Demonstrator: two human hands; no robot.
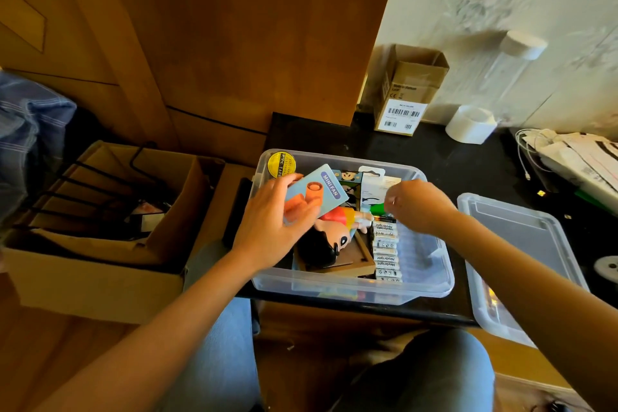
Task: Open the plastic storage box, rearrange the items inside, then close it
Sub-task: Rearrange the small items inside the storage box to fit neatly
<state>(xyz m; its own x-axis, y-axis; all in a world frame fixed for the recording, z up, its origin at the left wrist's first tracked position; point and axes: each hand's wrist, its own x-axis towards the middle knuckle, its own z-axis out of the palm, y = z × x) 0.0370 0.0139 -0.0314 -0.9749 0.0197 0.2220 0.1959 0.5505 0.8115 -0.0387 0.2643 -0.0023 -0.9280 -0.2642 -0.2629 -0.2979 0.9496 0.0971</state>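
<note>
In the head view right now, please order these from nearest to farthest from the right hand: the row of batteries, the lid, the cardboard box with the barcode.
From the right hand:
1. Row of batteries: inside the storage box, just below the hand.
2. Lid: on the table, to the right of the storage box.
3. Cardboard box with the barcode: at the back, against the wall.

You have a clear, glossy plastic storage box [351, 288] on a dark, smooth worktop [468, 170]. Its lid [521, 244] at right is the same translucent plastic. The mini fan carton [321, 191] is matt printed card. At left, the box [97, 274] is plain brown cardboard.
</note>
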